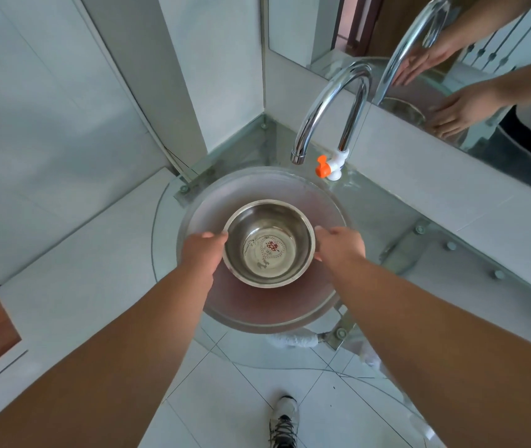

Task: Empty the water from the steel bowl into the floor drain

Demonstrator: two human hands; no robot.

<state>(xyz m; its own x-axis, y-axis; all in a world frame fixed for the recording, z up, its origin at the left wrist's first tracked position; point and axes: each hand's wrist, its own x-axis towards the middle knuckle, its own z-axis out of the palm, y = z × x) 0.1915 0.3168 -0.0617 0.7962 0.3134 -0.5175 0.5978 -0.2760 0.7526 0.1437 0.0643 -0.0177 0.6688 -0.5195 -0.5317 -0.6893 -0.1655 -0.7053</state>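
A round steel bowl (269,244) with a red emblem on its bottom sits upright inside the glass basin (212,195) of a corner washstand. Clear water lies shallow in it. My left hand (202,253) grips the bowl's left rim and my right hand (338,244) grips its right rim. Both thumbs rest over the edge. No floor drain shows in this view.
A chrome gooseneck tap (332,105) with an orange-and-white valve (330,164) arches over the basin's far side. A mirror (451,59) on the right wall reflects my hands. Tiled walls close the corner. White floor tiles and my shoe (285,421) lie below the glass shelf.
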